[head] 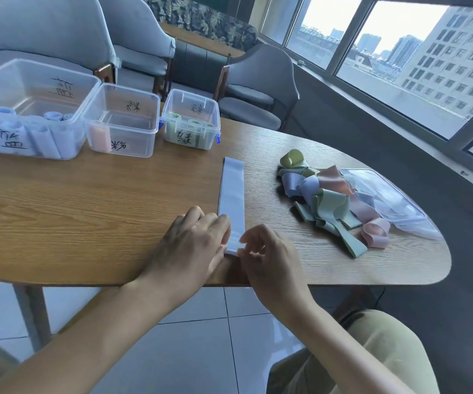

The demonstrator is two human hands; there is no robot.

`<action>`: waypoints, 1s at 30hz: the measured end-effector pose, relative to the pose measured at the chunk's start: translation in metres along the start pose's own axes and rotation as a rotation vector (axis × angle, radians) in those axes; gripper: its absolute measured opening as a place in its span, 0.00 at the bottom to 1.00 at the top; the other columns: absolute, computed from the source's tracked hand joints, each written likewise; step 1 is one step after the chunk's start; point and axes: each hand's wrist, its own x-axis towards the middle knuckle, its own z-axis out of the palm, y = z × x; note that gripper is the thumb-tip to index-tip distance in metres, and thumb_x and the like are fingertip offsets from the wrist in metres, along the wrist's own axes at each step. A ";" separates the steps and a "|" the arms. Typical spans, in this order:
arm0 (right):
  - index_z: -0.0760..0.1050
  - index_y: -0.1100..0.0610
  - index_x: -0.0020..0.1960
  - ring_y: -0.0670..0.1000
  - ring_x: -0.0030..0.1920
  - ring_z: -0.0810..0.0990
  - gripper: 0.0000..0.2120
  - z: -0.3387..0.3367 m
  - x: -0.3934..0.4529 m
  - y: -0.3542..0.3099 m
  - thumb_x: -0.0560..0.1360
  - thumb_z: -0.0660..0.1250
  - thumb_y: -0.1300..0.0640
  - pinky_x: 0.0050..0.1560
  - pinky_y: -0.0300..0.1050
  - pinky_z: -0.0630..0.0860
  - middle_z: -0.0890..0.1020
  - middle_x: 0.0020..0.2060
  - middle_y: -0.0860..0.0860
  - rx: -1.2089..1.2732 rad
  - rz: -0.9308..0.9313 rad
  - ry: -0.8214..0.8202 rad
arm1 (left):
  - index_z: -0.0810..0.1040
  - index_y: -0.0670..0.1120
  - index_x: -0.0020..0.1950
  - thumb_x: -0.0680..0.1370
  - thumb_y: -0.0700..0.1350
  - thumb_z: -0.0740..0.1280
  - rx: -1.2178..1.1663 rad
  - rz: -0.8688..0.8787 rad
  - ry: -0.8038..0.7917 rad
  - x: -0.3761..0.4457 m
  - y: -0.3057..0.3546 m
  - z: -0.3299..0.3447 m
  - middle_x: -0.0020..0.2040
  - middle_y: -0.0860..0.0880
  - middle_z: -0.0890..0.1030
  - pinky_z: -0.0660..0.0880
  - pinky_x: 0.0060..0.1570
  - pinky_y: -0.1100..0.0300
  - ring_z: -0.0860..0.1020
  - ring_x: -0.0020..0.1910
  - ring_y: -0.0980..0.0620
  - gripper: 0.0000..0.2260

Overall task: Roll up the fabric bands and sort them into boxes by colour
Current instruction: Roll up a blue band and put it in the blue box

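A pale blue fabric band (pixel 233 191) lies flat and straight on the wooden table (pixel 87 211), running away from me. My left hand (pixel 192 245) and my right hand (pixel 263 251) pinch its near end, which is folded over once. Three clear boxes stand at the back left: a large one (pixel 27 109) holding blue rolls, a middle one (pixel 121 120) with a pink roll, and a small one (pixel 191 120) with green rolls. A loose pile of green, blue and pink bands (pixel 332 200) lies to the right.
A clear plastic lid (pixel 391 200) lies at the table's right edge behind the pile. Grey chairs (pixel 258 89) stand beyond the table. Windows run along the right. The table's near edge is just under my wrists.
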 end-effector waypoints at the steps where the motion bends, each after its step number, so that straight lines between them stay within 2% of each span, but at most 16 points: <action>1: 0.74 0.49 0.46 0.42 0.45 0.73 0.07 0.000 -0.001 0.000 0.74 0.68 0.60 0.45 0.29 0.66 0.77 0.38 0.41 -0.014 -0.018 0.011 | 0.64 0.53 0.44 0.72 0.44 0.73 0.007 0.001 -0.001 0.000 -0.001 0.001 0.38 0.55 0.72 0.73 0.43 0.54 0.69 0.41 0.49 0.16; 6: 0.72 0.52 0.44 0.46 0.45 0.72 0.06 0.001 -0.002 0.004 0.75 0.69 0.60 0.43 0.35 0.66 0.77 0.38 0.41 -0.098 -0.149 0.073 | 0.63 0.53 0.45 0.75 0.44 0.71 -0.019 0.013 0.018 -0.002 -0.005 0.003 0.38 0.56 0.71 0.72 0.41 0.55 0.69 0.40 0.50 0.15; 9: 0.72 0.52 0.45 0.47 0.46 0.72 0.06 0.002 -0.006 0.006 0.76 0.68 0.60 0.42 0.40 0.69 0.78 0.39 0.43 -0.122 -0.183 0.083 | 0.68 0.52 0.46 0.76 0.45 0.71 -0.037 0.031 -0.001 -0.004 -0.006 0.002 0.39 0.58 0.71 0.71 0.43 0.57 0.67 0.41 0.52 0.11; 13: 0.75 0.52 0.47 0.48 0.49 0.74 0.02 0.001 -0.008 0.009 0.78 0.67 0.56 0.45 0.40 0.70 0.78 0.42 0.43 -0.156 -0.238 0.061 | 0.71 0.53 0.45 0.76 0.48 0.72 -0.027 0.031 -0.043 -0.003 -0.007 0.000 0.41 0.58 0.71 0.72 0.46 0.57 0.66 0.43 0.53 0.09; 16: 0.76 0.52 0.48 0.49 0.51 0.73 0.08 0.000 -0.008 0.010 0.80 0.61 0.51 0.48 0.41 0.71 0.77 0.43 0.44 -0.151 -0.250 0.020 | 0.74 0.52 0.46 0.76 0.50 0.71 -0.023 0.014 -0.058 -0.001 -0.008 0.000 0.42 0.57 0.72 0.72 0.48 0.57 0.67 0.45 0.52 0.07; 19: 0.76 0.51 0.47 0.49 0.52 0.72 0.11 0.000 -0.007 0.010 0.79 0.57 0.48 0.47 0.43 0.72 0.75 0.44 0.44 -0.108 -0.203 -0.010 | 0.75 0.52 0.48 0.79 0.51 0.69 -0.035 -0.022 -0.081 0.001 -0.009 0.002 0.44 0.57 0.74 0.71 0.53 0.56 0.67 0.48 0.52 0.05; 24: 0.78 0.50 0.47 0.49 0.53 0.72 0.04 0.002 0.000 0.009 0.79 0.65 0.52 0.52 0.41 0.70 0.73 0.49 0.44 -0.028 -0.069 -0.045 | 0.75 0.53 0.49 0.81 0.54 0.64 -0.129 -0.132 -0.098 0.004 -0.009 0.005 0.48 0.57 0.75 0.67 0.58 0.55 0.66 0.52 0.52 0.06; 27: 0.75 0.45 0.43 0.49 0.53 0.73 0.06 0.004 0.008 0.007 0.77 0.68 0.53 0.54 0.41 0.70 0.74 0.47 0.44 -0.005 0.007 -0.049 | 0.74 0.54 0.48 0.81 0.53 0.64 -0.141 -0.172 -0.083 0.006 -0.007 0.006 0.48 0.58 0.74 0.67 0.58 0.54 0.65 0.52 0.52 0.05; 30: 0.76 0.47 0.43 0.50 0.51 0.75 0.05 0.006 0.012 0.005 0.75 0.69 0.55 0.53 0.42 0.71 0.75 0.44 0.45 0.053 0.065 -0.035 | 0.71 0.55 0.45 0.78 0.50 0.69 -0.144 -0.177 -0.019 0.009 -0.004 0.006 0.44 0.58 0.74 0.68 0.53 0.53 0.66 0.49 0.52 0.07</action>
